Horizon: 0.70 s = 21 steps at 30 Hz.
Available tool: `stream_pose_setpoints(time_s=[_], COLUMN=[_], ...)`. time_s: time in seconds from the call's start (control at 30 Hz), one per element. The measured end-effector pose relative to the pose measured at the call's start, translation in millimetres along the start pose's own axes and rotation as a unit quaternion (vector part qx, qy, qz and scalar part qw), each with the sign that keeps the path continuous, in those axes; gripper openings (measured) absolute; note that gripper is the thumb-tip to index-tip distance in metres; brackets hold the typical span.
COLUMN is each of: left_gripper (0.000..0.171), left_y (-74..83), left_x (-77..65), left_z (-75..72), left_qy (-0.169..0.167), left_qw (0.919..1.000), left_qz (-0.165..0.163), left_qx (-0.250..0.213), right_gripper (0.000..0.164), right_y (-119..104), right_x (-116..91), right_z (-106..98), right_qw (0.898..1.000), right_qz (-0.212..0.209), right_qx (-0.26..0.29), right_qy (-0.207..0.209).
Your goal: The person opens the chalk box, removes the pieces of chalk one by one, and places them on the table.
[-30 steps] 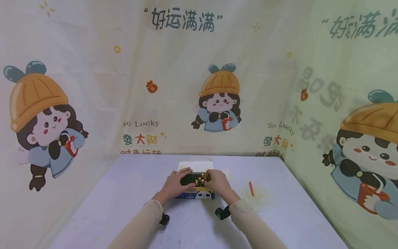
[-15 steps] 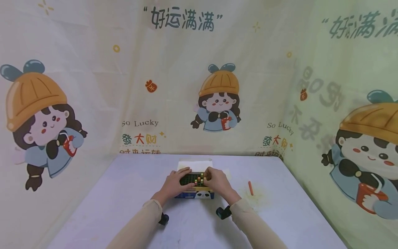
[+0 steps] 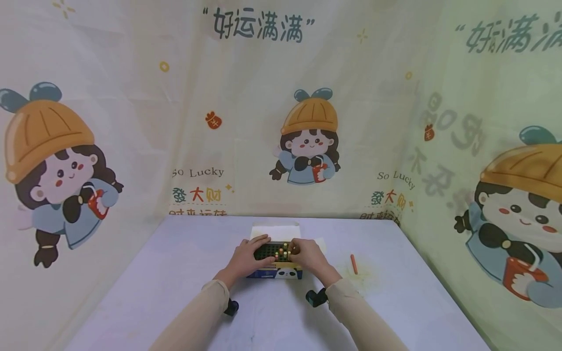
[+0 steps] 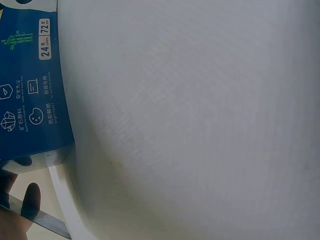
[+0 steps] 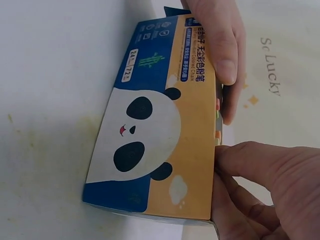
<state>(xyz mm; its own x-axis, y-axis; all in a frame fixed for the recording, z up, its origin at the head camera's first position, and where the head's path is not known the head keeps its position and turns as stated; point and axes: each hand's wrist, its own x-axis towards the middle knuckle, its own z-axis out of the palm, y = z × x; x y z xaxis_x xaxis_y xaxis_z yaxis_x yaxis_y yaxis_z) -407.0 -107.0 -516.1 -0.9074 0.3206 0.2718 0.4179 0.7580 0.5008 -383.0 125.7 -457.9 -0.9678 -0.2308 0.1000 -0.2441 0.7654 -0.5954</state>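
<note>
A blue and yellow chalk box (image 3: 287,273) with a panda on its front stands on the table, its black holed insert (image 3: 265,251) facing up. Several coloured chalk sticks (image 3: 281,252) poke out of the insert's right part. My left hand (image 3: 245,259) grips the box at its left side, thumb along the near rim and fingers towards the far one. Over the right end, my right hand (image 3: 310,255) pinches a chalk stick with thumb and forefinger, mostly hidden by the fingers. In the right wrist view, its thumb and bent fingers meet at the rim of the box (image 5: 197,165).
An orange-red chalk stick (image 3: 353,264) lies on the white table (image 3: 175,292), right of the box, beside yellowish dust smudges. The raised white lid (image 3: 275,231) stands behind the box. A printed cloth (image 3: 246,146) hangs around the table.
Both hands stay at the box in nearly the same pose. My right fingers shift only slightly over the right-end chalk sticks. The head view tilts a little.
</note>
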Motion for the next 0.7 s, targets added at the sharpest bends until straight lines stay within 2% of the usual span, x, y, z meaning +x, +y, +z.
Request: stream_pose_setpoints(time_s=[0.7], left_gripper=[0.079], left_y=[1.1], left_x=[0.2], left_z=[-1.3], left_qy=[-0.003], left_qw=[1.0], left_qz=[-0.001], left_qx=[0.001], right_gripper=[0.006], right_y=[0.2], right_x=[-3.2], right_z=[-4.4], right_qw=[0.999], right_qz=[-0.013], right_qx=[0.029], right_qy=[-0.014])
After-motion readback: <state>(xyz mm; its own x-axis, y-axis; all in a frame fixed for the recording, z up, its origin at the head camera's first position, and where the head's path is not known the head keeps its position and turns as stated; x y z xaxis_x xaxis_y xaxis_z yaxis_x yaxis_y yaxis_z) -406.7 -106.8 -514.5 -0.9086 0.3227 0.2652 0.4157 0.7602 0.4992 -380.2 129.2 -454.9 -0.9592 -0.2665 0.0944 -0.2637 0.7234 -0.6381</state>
